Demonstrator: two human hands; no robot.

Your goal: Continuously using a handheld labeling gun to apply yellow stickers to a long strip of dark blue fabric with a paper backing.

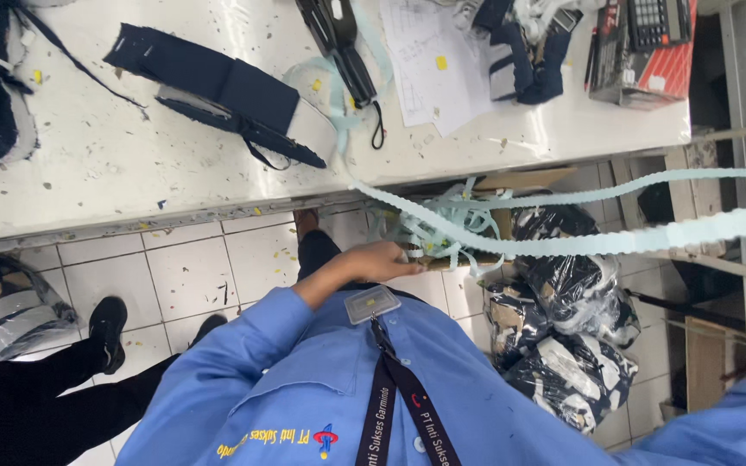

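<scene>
The left hand (380,261) reaches under the counter (114,164) into tangled pale elastic tape (442,226); its grip is unclear.

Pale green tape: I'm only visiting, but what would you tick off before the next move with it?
1. Left hand on the tape tangle: ok.
2. Grip closed on a strand: cannot tell.
3. Right hand in view: not ok, only a blue sleeve shows.
4. Stretched tape strip free of knots: ok where visible.
5. Floor by the tangle uncluttered: not ok, wrapped bundles crowd it.
6. Table tidy: not ok, scraps lie scattered.
</scene>
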